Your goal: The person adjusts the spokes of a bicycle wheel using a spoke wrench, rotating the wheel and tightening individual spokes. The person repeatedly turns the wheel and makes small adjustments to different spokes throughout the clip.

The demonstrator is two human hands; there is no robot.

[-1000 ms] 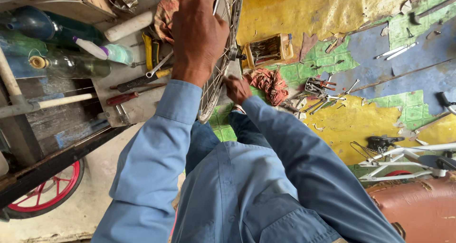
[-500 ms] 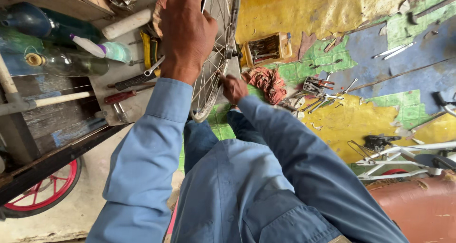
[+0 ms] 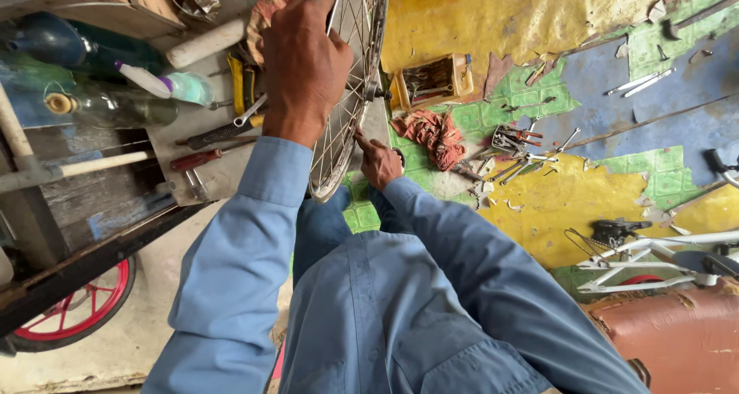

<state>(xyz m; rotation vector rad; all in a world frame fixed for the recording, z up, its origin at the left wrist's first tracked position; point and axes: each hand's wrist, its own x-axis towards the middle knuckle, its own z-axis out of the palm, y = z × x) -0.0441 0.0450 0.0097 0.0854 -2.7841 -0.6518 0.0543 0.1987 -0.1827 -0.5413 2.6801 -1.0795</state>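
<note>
Wheel: bare bicycle wheel [image 3: 350, 94] with silver rim and thin metal spokes, no tyre visible; it stands on edge in the upper middle of the view, seen nearly edge-on, its top cut off by the frame.
Red wheel: small red-spoked wheel [image 3: 73, 317] at 8 o'clock from the silver one, well apart, low beside a dark beam.
Bench: cluttered board [image 3: 200, 144] at 9 o'clock of the rim, carrying a green glass bottle [image 3: 115, 109], a plastic squeeze bottle [image 3: 165, 82], a spanner [image 3: 246, 111] and a red-handled screwdriver [image 3: 204, 157].
Left hand: left hand [image 3: 304, 63] clenched over the rim's near edge, knuckles toward the camera.
Right hand: right hand [image 3: 379, 161] at 5 o'clock from the hub, fingers pinched among the lower spokes; whether anything is held I cannot tell.
Rag: red cloth [image 3: 431, 132] just right of that hand on the painted floor.
Tools: loose pliers [image 3: 516, 140] further toward 3 o'clock.
</note>
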